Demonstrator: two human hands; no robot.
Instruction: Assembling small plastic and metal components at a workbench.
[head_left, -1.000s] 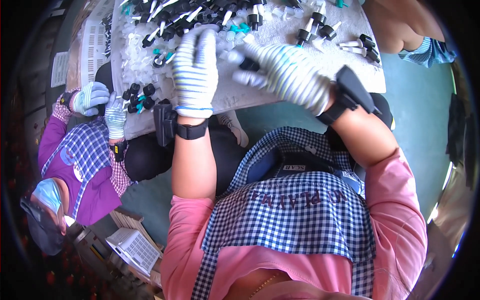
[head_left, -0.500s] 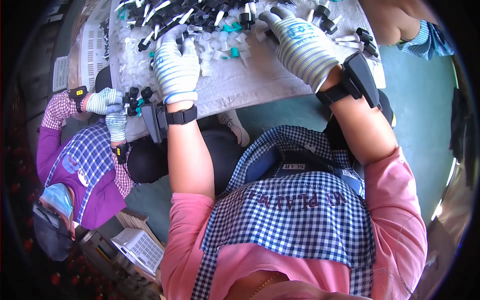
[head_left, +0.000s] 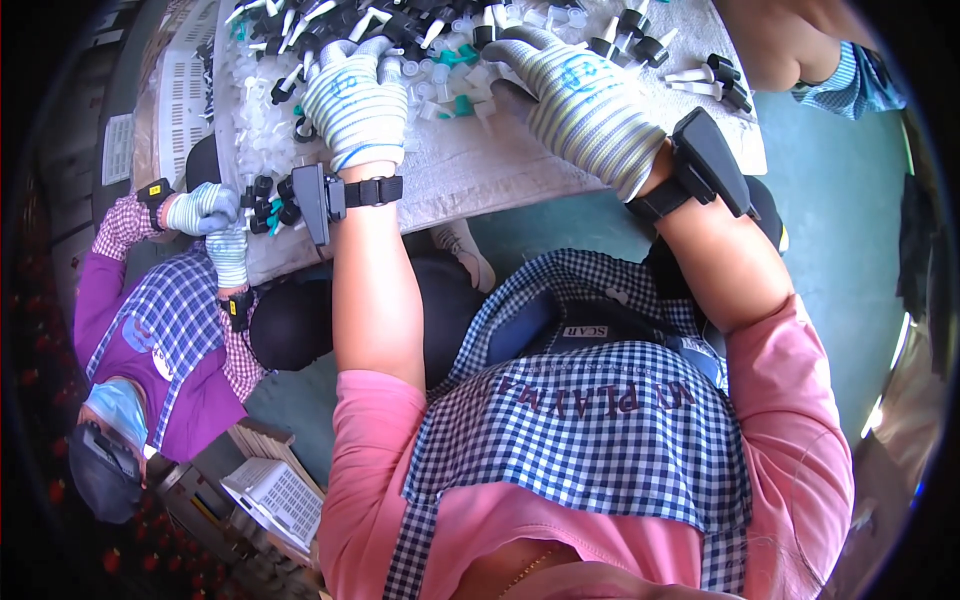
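Observation:
My left hand, in a striped knitted glove, reaches palm down into a heap of small plastic parts. Its fingers are a little apart at the edge of the black pump heads with white nozzles; the fingertips are partly lost among them, and no held part shows. Clear plastic pieces and a few teal ones lie just right of it. Over the worktable, my right hand, gloved the same way, has its thumb spread from its fingers, with nothing seen between them. Beyond it lie more black pump heads.
A co-worker in purple sits at left, gloved hands near a small group of black and teal parts. A small cluster of pump heads lies near the right edge of the worktable. Another person's arm is at far right.
My left hand has moved slightly up toward the black parts. The right hand has shifted left, its thumb now spread out and visible. The co-worker's hands have moved slightly.

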